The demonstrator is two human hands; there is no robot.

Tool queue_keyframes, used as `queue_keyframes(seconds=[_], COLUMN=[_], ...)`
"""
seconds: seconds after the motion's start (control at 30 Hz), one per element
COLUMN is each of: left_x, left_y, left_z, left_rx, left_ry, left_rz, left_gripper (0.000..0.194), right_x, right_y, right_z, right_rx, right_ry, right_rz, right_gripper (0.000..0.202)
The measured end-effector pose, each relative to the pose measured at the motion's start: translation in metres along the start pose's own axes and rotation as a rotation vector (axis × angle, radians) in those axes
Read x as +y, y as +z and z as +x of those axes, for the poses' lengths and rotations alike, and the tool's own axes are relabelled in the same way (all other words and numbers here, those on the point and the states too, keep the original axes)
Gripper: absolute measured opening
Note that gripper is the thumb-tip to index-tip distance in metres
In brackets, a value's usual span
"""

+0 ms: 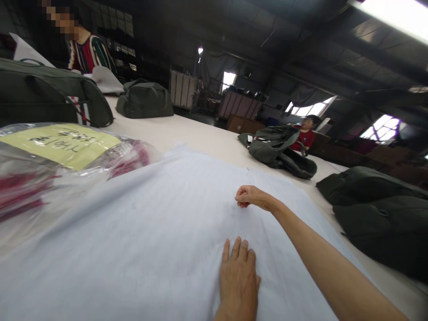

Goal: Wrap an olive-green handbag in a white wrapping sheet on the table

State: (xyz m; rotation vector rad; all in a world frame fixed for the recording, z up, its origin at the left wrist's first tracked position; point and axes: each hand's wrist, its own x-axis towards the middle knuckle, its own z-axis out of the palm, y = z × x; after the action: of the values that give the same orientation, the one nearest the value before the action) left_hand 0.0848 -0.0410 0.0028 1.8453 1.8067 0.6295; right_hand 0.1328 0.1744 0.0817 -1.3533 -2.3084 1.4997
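A wide white sheet [150, 223], cloth or paper, is spread over the table in front of me. My left hand [239, 276] lies flat on it, palm down, with the fingers stretched forward. Farther ahead is my right hand [247, 196], its fingers curled together just over or on the sheet. Whether anything is pinched in those fingers is hidden. Low creases run through the sheet around both hands.
A clear plastic bag [67, 171] with a yellow label and dark red pieces lies at left. Dark green bags [145, 100] stand along the table [187, 129], with more [384, 214] at right. One person [90, 53] is at far left, another [304, 136] behind the right-hand bags.
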Motion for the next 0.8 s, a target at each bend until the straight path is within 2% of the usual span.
queue_keyframes(seconds=[0.1,0.23,0.4,0.5,0.67,0.8], left_x=[-0.001,-0.002,0.001,0.002,0.002,0.001], left_y=[0.004,0.004,-0.001,-0.003,-0.001,-0.002], left_z=[0.001,0.001,-0.001,-0.002,-0.002,-0.003], left_rx=[0.012,0.014,0.015,0.009,0.023,0.032], left_ry=[0.002,0.011,0.006,0.002,0.0,0.008], left_rz=[0.001,0.002,0.031,0.034,0.024,0.027], left_gripper=[0.047,0.047,0.046,0.044,0.044,0.044], right_x=[0.005,0.014,0.005,0.002,0.026,0.044], right_y=[0.002,0.012,0.014,0.008,0.001,-0.004], right_z=[0.007,0.021,0.032,0.032,0.024,0.018], right_rx=[-0.013,0.026,0.011,0.05,0.23,0.215], right_ry=[0.043,0.142,0.232,0.264,0.241,0.187], right_rz=[-0.046,-0.199,-0.399,-0.525,-0.626,-0.54], right_gripper=[0.029,0.02,0.018,0.026,0.051,0.049])
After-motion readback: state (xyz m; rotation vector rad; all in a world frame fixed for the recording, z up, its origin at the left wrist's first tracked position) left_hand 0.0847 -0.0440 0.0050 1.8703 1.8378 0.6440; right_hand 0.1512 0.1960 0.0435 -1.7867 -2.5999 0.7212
